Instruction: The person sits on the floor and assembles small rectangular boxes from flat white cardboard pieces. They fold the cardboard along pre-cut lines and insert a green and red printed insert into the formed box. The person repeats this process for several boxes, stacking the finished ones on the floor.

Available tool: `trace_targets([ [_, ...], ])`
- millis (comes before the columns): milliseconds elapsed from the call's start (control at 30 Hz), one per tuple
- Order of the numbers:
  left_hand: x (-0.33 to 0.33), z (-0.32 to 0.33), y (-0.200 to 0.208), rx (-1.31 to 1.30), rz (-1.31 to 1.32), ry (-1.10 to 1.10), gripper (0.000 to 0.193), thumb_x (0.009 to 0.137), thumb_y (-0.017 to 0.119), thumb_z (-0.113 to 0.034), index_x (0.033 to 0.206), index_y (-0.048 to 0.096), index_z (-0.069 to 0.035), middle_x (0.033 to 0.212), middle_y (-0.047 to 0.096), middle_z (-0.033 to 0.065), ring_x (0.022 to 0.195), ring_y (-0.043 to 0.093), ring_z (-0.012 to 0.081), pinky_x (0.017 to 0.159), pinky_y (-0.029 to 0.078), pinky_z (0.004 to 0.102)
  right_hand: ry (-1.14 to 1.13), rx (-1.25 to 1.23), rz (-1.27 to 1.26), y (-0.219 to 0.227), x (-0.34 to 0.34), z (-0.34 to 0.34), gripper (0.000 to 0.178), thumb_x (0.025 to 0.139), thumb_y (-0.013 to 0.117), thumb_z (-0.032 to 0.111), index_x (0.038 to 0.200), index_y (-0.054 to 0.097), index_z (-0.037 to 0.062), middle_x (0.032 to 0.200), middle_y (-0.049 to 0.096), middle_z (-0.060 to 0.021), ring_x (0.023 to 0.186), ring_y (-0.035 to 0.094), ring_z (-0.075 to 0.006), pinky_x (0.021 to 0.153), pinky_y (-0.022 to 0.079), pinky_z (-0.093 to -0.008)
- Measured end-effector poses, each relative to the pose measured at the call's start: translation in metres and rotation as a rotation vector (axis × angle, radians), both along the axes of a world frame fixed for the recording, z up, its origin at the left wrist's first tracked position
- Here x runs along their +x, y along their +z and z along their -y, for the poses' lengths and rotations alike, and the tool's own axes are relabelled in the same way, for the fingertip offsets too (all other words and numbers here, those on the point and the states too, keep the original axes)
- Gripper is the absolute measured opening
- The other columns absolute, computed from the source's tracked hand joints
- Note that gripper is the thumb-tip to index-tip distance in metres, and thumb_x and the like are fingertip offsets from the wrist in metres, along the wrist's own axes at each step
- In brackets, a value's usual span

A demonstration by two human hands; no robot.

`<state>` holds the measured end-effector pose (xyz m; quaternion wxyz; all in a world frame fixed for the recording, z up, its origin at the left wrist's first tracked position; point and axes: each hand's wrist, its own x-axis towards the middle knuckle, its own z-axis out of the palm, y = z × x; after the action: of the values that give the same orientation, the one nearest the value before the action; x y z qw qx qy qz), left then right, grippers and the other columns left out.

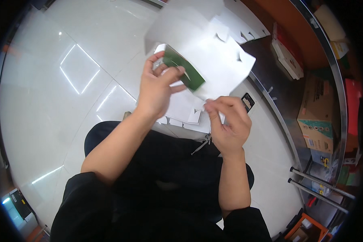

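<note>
A flat, partly folded cardboard box blank (213, 60) is held up in front of me. Its broad inner side is white with small slots, and part of it is blurred. My left hand (159, 82) grips the folded edge at its near left, thumb on a green outer panel (183, 68) and fingers around the white side. At the near corner, my right hand (230, 121) pinches the edge of the same blank between thumb and fingertips. Beneath it lie more white cardboard sheets (181, 107) with cut slots, close to my knees.
Right of the sheets, a dark phone-like device (248, 103) lies near a metal-edged shelf (286, 117). On that shelf are a red and white flat box (286, 52) and a brown carton (316, 113). More white blanks (246, 24) lie at the far side. Pale tiles (68, 109) cover the floor.
</note>
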<state>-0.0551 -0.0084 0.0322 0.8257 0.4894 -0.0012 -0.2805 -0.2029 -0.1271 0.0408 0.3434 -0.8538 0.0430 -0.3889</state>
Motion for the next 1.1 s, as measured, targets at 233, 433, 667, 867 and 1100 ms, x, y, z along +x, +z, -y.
trace_targets([
  [233, -0.032, 0.012, 0.000, -0.012, 0.092, -0.062, 0.070, 0.086, 0.071, 0.007, 0.144, 0.032, -0.002, 0.135, 0.050, 0.0187, 0.109, 0.070, 0.0309, 0.082, 0.066, 0.0391, -0.302, 0.122, 0.002, -0.003, 0.001, -0.007, 0.015, 0.078, 0.078, -0.005, 0.091, 0.072, 0.0011, 0.083, 0.068, -0.0083, 0.065, 0.058, -0.0183, 0.061, 0.047, -0.0288],
  [433, -0.030, 0.009, 0.003, 0.006, 0.109, -0.225, 0.069, 0.086, 0.072, 0.006, 0.144, 0.038, -0.005, 0.141, 0.047, 0.0195, 0.116, 0.068, 0.0329, 0.087, 0.065, 0.0397, -0.282, 0.030, -0.018, 0.001, 0.004, -0.009, 0.015, 0.082, 0.079, -0.002, 0.094, 0.072, 0.0006, 0.085, 0.070, -0.0097, 0.073, 0.064, -0.0159, 0.071, 0.050, -0.0276],
  [667, -0.027, 0.001, -0.013, 0.427, 1.019, -0.342, 0.108, 0.069, 0.092, -0.016, 0.157, 0.031, -0.008, 0.151, 0.043, 0.0135, 0.141, 0.044, 0.0330, 0.113, 0.045, 0.0515, -0.157, 0.827, -0.051, 0.015, -0.008, 0.005, 0.051, 0.089, 0.080, 0.004, 0.131, 0.052, -0.0069, 0.093, 0.076, -0.0109, 0.087, 0.070, -0.0141, 0.083, 0.051, -0.0279],
  [867, -0.002, -0.002, -0.004, 0.215, 0.465, -0.201, 0.095, 0.080, 0.080, -0.034, 0.157, 0.033, -0.006, 0.150, 0.044, 0.0139, 0.135, 0.049, 0.0327, 0.111, 0.044, 0.0508, 0.037, 0.587, -0.233, 0.020, -0.013, 0.024, 0.053, 0.084, 0.086, 0.015, 0.126, 0.060, -0.0038, 0.099, 0.077, -0.0108, 0.093, 0.071, -0.0178, 0.087, 0.052, -0.0375],
  [1100, 0.018, -0.010, 0.008, 0.226, 0.154, -0.144, 0.093, 0.091, 0.069, -0.051, 0.161, 0.029, -0.006, 0.158, 0.039, 0.0198, 0.146, 0.037, 0.0386, 0.119, 0.030, 0.0559, 0.193, 0.617, -0.478, 0.017, -0.028, 0.038, 0.039, 0.095, 0.075, 0.021, 0.126, 0.065, -0.0015, 0.113, 0.074, -0.0098, 0.103, 0.069, -0.0185, 0.094, 0.050, -0.0334],
])
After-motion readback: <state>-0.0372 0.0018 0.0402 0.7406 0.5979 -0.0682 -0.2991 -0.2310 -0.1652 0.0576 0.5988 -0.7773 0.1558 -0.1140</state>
